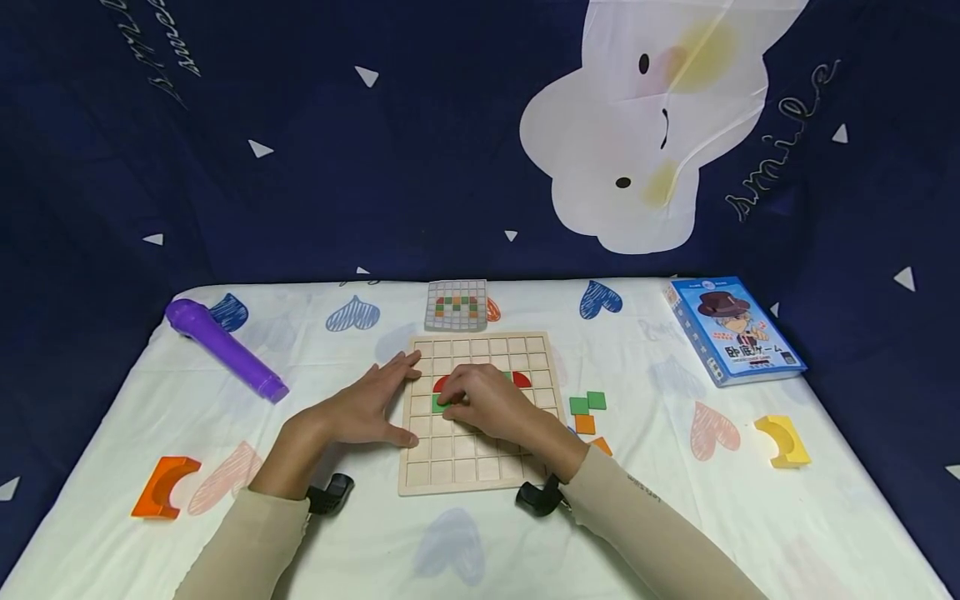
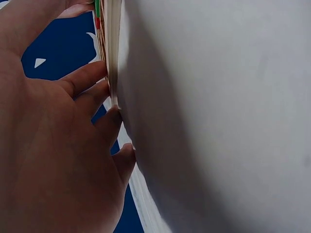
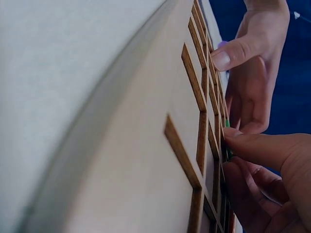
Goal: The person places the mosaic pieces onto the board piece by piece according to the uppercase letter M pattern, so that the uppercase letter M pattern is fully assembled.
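A light wooden grid board [image 1: 431, 472] lies on the bedsheet-like cloth. My left hand [image 1: 363, 406] rests at its left edge, fingers spread, with thumb and fingertips touching the frame. Over the board's left middle, my right hand [image 1: 495, 404] has curled fingers and pinches a small green tile [image 1: 439, 404] at a cell; its fingertips partly hide it. Just above is a red rounded piece [image 1: 440, 383], and another red piece [image 1: 521, 380] sits farther right beside a partly covered green one. In the right wrist view, the right thumb [image 3: 262, 145] meets the grid's surface.
A pattern card [image 1: 456, 306] lies behind the board. Loose green tiles [image 1: 579, 406] and orange tiles [image 1: 585, 425] lie to its right. Farther out are a purple microphone-shaped object [image 1: 225, 350], an orange arch block [image 1: 165, 487], a yellow arch block [image 1: 783, 442] and a blue box [image 1: 735, 332].
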The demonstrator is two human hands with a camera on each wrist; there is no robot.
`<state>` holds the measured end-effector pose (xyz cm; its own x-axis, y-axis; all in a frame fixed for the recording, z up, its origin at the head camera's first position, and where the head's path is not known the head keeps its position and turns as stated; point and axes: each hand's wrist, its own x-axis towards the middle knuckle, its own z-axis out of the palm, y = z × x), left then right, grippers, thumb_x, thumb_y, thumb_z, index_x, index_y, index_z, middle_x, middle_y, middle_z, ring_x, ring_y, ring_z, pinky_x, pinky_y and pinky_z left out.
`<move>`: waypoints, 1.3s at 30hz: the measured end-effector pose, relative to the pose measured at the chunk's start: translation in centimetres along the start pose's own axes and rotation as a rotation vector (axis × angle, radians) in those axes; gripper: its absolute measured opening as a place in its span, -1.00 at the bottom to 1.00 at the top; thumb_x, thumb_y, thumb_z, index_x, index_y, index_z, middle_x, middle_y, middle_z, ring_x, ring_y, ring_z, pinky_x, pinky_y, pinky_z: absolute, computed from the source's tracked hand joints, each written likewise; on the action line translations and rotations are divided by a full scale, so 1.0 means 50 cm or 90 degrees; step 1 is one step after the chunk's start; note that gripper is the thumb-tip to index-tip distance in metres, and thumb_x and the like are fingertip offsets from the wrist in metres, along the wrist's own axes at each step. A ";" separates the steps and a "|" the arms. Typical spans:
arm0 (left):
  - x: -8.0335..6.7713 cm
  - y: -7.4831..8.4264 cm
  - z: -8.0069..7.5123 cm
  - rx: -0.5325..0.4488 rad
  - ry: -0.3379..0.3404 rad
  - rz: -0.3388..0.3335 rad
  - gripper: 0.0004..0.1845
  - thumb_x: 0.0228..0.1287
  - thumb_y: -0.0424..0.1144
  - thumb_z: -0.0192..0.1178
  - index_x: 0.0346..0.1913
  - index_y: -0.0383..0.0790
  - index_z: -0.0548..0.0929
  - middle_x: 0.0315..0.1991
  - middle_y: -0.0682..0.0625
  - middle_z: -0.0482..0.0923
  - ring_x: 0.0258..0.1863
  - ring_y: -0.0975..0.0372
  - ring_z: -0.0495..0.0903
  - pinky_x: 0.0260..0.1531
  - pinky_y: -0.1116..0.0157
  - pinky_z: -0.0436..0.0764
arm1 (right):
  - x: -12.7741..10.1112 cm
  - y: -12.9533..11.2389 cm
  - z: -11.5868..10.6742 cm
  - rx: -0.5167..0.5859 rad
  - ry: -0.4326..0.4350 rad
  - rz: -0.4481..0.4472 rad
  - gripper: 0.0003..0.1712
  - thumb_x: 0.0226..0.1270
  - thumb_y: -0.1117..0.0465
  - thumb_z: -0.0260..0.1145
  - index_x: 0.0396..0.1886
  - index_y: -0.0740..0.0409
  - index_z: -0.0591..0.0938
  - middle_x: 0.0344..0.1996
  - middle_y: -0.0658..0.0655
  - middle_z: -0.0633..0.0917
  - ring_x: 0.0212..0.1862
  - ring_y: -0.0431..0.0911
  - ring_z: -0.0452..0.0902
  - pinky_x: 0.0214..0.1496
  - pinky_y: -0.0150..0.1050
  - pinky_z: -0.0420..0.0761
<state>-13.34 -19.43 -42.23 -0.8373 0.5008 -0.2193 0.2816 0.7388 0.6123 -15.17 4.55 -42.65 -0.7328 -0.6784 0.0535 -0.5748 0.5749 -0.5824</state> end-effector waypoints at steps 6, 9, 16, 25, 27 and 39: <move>-0.003 0.003 -0.001 0.006 0.005 0.009 0.17 -0.04 0.11 0.54 0.55 -0.32 0.17 0.64 -0.16 0.07 0.68 -0.16 -0.15 0.61 -0.31 -0.11 | -0.001 0.000 0.001 0.000 -0.003 -0.001 -0.89 0.29 0.19 0.48 -0.20 0.03 0.84 -0.12 -0.06 0.77 -0.01 -0.19 0.69 0.14 -0.30 0.70; -0.003 0.004 -0.001 0.006 0.004 0.010 0.21 -0.04 0.11 0.54 0.58 -0.31 0.12 0.61 -0.17 0.15 0.68 -0.16 -0.15 0.62 -0.31 -0.11 | -0.004 0.003 0.000 0.012 0.003 0.000 -0.87 0.28 0.20 0.48 -0.18 0.00 0.83 -0.12 -0.09 0.76 -0.04 -0.22 0.66 0.09 -0.35 0.68; -0.002 0.007 0.000 0.008 0.003 0.006 0.23 -0.06 0.11 0.55 0.59 -0.31 0.11 0.59 -0.17 0.20 0.69 -0.14 -0.14 0.64 -0.27 -0.11 | -0.031 0.013 -0.020 0.067 0.043 -0.023 -0.83 0.29 0.20 0.48 -0.13 -0.02 0.81 -0.13 -0.12 0.74 -0.14 -0.20 0.66 -0.08 -0.37 0.67; -0.005 0.009 -0.002 0.007 0.008 -0.003 0.31 -0.09 0.10 0.56 0.62 -0.29 -0.01 0.53 -0.17 0.32 0.68 -0.15 -0.14 0.65 -0.25 -0.13 | -0.094 0.044 -0.075 0.104 0.049 -0.030 -0.81 0.33 0.22 0.45 -0.08 0.06 0.80 -0.11 -0.09 0.76 -0.24 -0.30 0.61 -0.23 -0.44 0.66; -0.005 0.010 -0.002 0.006 0.007 -0.006 0.34 -0.09 0.10 0.56 0.64 -0.28 -0.05 0.50 -0.16 0.35 0.69 -0.14 -0.15 0.65 -0.24 -0.14 | -0.112 0.053 -0.091 0.107 0.052 -0.038 -0.80 0.31 0.23 0.46 -0.08 0.09 0.80 -0.10 -0.06 0.77 -0.28 -0.34 0.58 -0.27 -0.46 0.66; -0.010 0.010 0.002 0.009 0.013 -0.011 0.33 -0.08 0.07 0.55 0.64 -0.23 -0.06 0.51 -0.13 0.35 0.69 -0.13 -0.13 0.66 -0.21 -0.13 | -0.238 0.125 -0.159 0.108 0.097 0.010 -0.77 0.27 0.25 0.49 -0.08 0.06 0.79 -0.13 0.02 0.81 -0.23 -0.34 0.60 -0.25 -0.41 0.71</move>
<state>-12.75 -19.28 -41.90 -0.8514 0.4785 -0.2149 0.2730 0.7541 0.5974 -12.92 19.87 -40.47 -0.7950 -0.5856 0.1584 -0.5032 0.4908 -0.7113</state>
